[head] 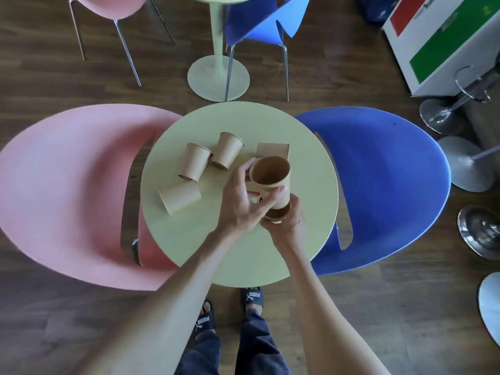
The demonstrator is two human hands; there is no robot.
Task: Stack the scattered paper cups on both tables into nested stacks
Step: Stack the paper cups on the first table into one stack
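I see my left hand [244, 197] closed around an upright brown paper cup [270, 175], its base entering a second brown cup [278, 213] that my right hand [286, 221] grips from below, both held over the right half of the round pale-green tabletop [243, 253]. Three more brown paper cups lie on their sides to the left: one [195, 162] and another [227, 150] touching, a third [180, 197] near the left edge. A fourth tipped cup [272, 150] lies behind the held pair. The near half of the tabletop is bare. A pink chair [67, 190] presses the left rim, a blue chair [384, 180] the right.
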